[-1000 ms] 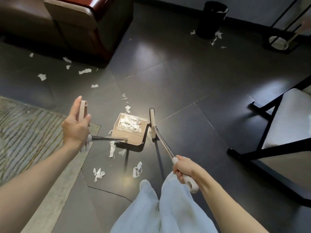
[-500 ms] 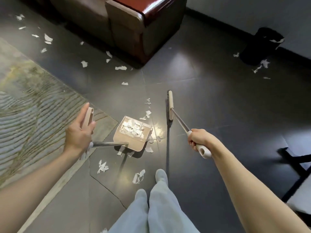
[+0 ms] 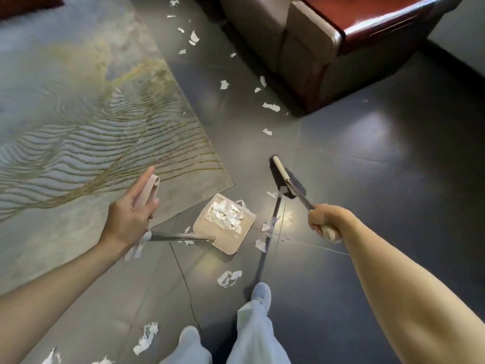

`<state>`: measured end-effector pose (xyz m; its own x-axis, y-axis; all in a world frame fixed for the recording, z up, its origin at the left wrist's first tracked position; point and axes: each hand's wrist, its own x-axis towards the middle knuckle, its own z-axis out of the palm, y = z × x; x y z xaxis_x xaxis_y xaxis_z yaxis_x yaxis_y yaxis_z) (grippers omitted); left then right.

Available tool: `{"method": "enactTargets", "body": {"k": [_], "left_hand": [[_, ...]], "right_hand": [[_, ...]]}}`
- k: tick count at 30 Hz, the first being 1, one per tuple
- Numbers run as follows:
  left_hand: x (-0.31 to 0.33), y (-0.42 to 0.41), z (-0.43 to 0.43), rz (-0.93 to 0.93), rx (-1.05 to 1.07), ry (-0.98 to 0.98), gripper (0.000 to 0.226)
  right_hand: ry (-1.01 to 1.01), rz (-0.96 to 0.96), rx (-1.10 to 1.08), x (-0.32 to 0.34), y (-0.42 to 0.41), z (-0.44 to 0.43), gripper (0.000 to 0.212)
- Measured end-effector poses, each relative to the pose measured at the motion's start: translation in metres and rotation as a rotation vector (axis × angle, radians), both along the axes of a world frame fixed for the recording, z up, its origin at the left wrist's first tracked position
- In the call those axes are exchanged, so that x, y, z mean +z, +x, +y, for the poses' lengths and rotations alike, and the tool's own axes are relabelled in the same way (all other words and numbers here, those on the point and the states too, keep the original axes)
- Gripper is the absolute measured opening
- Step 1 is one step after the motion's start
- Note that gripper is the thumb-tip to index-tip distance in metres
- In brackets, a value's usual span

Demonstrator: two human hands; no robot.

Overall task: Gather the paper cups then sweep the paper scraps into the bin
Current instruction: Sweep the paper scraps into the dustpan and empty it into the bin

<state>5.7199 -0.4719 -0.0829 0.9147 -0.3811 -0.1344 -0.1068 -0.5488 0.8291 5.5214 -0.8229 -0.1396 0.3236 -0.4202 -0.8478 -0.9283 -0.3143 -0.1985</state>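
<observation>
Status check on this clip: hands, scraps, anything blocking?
Left hand grips dustpan handle; right hand grips broom. Dustpan holds scraps; more litter the floor by the sofa. Bin out of view.

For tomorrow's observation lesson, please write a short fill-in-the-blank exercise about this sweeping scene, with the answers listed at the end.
1. The left hand holds the handle of the ____, which carries paper scraps.
2. The right hand grips the ____ handle.
3. The patterned rug lies on the person's ____ side.
4. More scraps lie beside the brown ____ ahead.

Answers: dustpan; broom; left; armchair
</observation>
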Motion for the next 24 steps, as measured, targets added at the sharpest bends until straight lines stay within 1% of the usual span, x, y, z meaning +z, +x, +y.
{"method": "enactTargets", "body": {"k": [4,9,12,15,18,20,21,23,24], "left_hand": [[-0.001,-0.008,0.050,-0.005,0.055,-0.034,0.068],[-0.002,-0.027,0.126,0.038,0.029,-0.041,0.069],[0.006,-0.046,0.178,0.078,0.000,-0.093,0.071],[0.009,-0.059,0.234,0.030,-0.016,-0.068,0.072],[0.007,-0.072,0.285,0.046,0.031,-0.121,0.075],[0.006,-0.077,0.313,0.056,0.034,-0.103,0.076],[0.006,-0.079,0.325,0.044,0.016,-0.089,0.077],[0.007,-0.080,0.342,0.025,-0.006,-0.073,0.077],[0.006,-0.081,0.347,0.031,-0.012,-0.061,0.077]], "right_hand": [[0.064,0.057,0.104,0.010,-0.006,0.046,0.049],[0.009,0.111,0.246,0.032,-0.036,0.134,0.048],[0.025,0.122,0.255,0.035,-0.056,0.207,0.044],[0.037,0.105,0.253,0.036,-0.073,0.290,0.044],[0.069,0.079,0.272,0.040,-0.088,0.349,0.048],[0.134,0.044,0.221,0.050,-0.095,0.369,0.050],[0.185,0.026,0.138,0.056,-0.098,0.375,0.051],[0.251,-0.025,-0.060,0.072,-0.105,0.379,0.044],[0.251,-0.050,-0.102,0.078,-0.109,0.379,0.037]]}}
